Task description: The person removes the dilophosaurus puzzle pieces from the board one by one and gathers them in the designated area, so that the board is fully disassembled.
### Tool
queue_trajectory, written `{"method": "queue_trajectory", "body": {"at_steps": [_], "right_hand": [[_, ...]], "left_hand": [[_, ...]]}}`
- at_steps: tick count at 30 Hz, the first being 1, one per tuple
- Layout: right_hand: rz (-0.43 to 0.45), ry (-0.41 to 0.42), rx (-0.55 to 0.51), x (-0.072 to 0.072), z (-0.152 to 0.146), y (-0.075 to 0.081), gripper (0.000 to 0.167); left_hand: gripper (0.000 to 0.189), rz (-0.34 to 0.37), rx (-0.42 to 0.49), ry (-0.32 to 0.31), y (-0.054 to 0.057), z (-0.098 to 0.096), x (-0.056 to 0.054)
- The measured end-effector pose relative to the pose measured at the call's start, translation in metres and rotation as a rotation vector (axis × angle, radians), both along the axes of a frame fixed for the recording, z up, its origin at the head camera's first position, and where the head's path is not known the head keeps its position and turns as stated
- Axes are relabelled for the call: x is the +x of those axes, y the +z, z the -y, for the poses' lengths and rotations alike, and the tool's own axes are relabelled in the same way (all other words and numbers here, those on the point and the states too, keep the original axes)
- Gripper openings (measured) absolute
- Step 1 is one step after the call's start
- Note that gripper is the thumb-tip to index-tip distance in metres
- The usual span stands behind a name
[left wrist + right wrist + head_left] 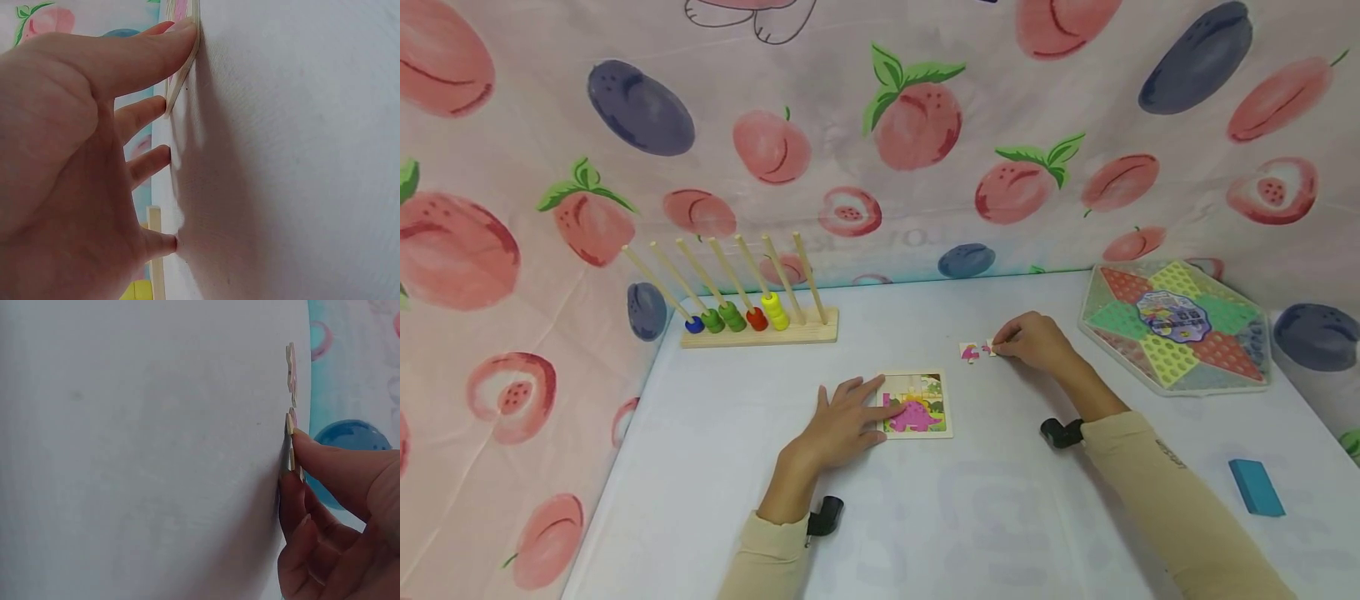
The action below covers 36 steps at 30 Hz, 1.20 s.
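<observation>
A small square jigsaw puzzle [947, 421] with a pink dinosaur picture lies in its pale wooden tray; its top left part shows bare wood. My left hand [838, 429] rests on the tray's left side, fingers spread, with the index finger across the picture. In the left wrist view, the thumb [178, 47] touches the tray's edge. To the right of the tray, my right hand [1037, 342] pinches a small jigsaw piece [990, 349] between thumb and fingers, at the tabletop. Just left of it lies another pink-and-white jigsaw piece [969, 352].
A wooden peg counting rack [760, 337] with coloured beads stands at the back left. A hexagonal star-patterned game board [1176, 325] lies at the back right. Near the right edge is a blue block [1257, 487]. A fruit-print cloth [850, 100] hangs behind the white table.
</observation>
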State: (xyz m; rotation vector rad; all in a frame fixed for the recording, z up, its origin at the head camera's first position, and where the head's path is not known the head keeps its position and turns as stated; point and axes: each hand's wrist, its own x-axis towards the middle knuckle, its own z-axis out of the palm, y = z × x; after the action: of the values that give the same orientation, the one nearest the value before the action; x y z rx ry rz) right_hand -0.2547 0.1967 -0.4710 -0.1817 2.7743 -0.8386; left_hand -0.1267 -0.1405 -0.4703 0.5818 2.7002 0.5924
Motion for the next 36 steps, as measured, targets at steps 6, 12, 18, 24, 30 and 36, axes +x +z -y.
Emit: {"method": "queue_trajectory", "body": {"at_steps": [6, 12, 18, 24, 30, 36], "right_hand": [[-0.014, -0.003, 0.055, -0.001, -0.001, 0.000, 0.015], [-0.019, 0.010, 0.070, -0.002, -0.004, -0.001, 0.017], [-0.028, 0.008, 0.068, -0.003, -0.004, -0.001, 0.024], [-0.063, 0.016, 0.117, -0.002, 0.004, 0.006, 0.027], [-0.068, 0.032, 0.135, -0.003, 0.017, 0.020, 0.034], [-0.056, 0.053, 0.116, -0.001, 0.026, 0.033, 0.044]], "left_hand": [[0.049, 0.004, 0.000, 0.002, 0.001, 0.000, 0.000], [0.050, 0.010, 0.001, 0.004, 0.001, 0.000, 0.001], [0.049, 0.007, 0.001, 0.002, 0.001, 0.001, 0.000], [0.049, -0.001, -0.002, -0.006, 0.000, 0.000, 0.000], [0.048, -0.003, -0.008, -0.005, 0.000, 0.000, 0.000], [0.048, -0.001, -0.016, -0.012, 0.001, 0.001, -0.001]]}}
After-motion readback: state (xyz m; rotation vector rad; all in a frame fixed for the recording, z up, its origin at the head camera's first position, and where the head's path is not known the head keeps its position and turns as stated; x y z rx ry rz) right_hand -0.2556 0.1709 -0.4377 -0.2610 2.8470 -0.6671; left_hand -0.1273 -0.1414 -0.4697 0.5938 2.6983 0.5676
